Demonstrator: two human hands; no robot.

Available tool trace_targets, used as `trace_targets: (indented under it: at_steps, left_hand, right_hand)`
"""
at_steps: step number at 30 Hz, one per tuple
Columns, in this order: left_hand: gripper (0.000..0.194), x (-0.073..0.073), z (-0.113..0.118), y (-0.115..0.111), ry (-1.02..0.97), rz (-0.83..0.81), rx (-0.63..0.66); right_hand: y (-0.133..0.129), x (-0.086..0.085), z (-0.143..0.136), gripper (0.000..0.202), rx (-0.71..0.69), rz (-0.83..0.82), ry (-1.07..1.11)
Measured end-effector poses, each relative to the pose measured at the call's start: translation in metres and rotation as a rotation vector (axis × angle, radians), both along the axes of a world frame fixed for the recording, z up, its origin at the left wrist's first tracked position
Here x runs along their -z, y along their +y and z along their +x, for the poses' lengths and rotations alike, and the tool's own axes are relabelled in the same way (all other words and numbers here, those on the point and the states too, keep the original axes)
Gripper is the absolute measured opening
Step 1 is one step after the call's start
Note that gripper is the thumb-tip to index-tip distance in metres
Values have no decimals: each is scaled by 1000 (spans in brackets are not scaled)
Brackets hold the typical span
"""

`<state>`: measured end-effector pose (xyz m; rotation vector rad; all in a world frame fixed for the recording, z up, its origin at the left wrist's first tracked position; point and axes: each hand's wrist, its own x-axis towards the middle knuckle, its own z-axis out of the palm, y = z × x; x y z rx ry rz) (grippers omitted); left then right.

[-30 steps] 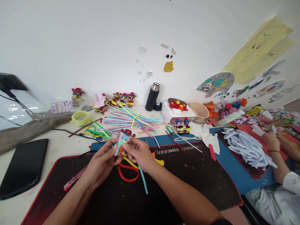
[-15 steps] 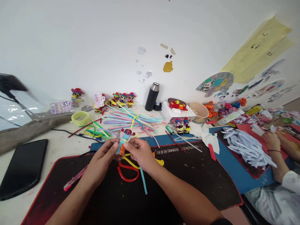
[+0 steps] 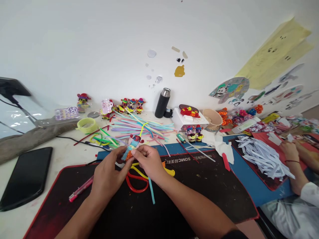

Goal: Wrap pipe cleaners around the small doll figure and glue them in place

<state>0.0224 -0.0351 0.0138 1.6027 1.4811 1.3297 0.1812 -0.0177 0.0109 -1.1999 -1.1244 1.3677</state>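
Note:
A small figure [image 3: 134, 143] with a red top, a light blue body and an orange lower part is held over the black mat [image 3: 199, 196]. My left hand [image 3: 109, 171] grips it from the left, thumb and fingers near its lower end. On the right side, my right hand [image 3: 147, 161] pinches the orange part. Just below my hands lie red-handled scissors [image 3: 137, 190], a yellow strip and a light blue pipe cleaner [image 3: 152, 192]. Something yellow [image 3: 169, 171] shows beside my right wrist.
Pastel pipe cleaners [image 3: 124, 127] are piled behind my hands, near a black flask [image 3: 162, 103]. A black phone [image 3: 27, 179] and pink pen [image 3: 81, 189] lie left. Another person's hands [image 3: 290, 152] work by white paper strips [image 3: 264, 157] at right.
The figure has tilted to the right and moved slightly. My left thumb has shifted from its front down to its lower end. The view has moved a little.

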Motion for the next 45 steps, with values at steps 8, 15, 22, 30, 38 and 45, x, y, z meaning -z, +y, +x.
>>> trace_targets:
  at_steps: [8, 15, 22, 30, 38, 45]
  left_hand:
    - [35, -11, 2, 0, -82, -4, 14]
    - [35, -11, -2, 2, -71, -6, -56]
    - [32, -10, -4, 5, -18, 13, -67]
    - [31, -6, -7, 8, -3, -48, -98]
    - [50, -12, -10, 13, -273, -328, -63]
    - [54, 0, -11, 16, -516, -385, -19]
  right_hand:
    - [-1, 5, -5, 51, -28, -26, 14]
    - [-4, -3, -5, 56, -86, -46, 79]
    - [-8, -7, -5, 53, -118, -37, 91]
    - [-11, -4, -5, 50, -140, -42, 59]
    - [-14, -3, -6, 48, -188, -48, 69]
    - [-12, -3, -4, 49, -173, -63, 55]
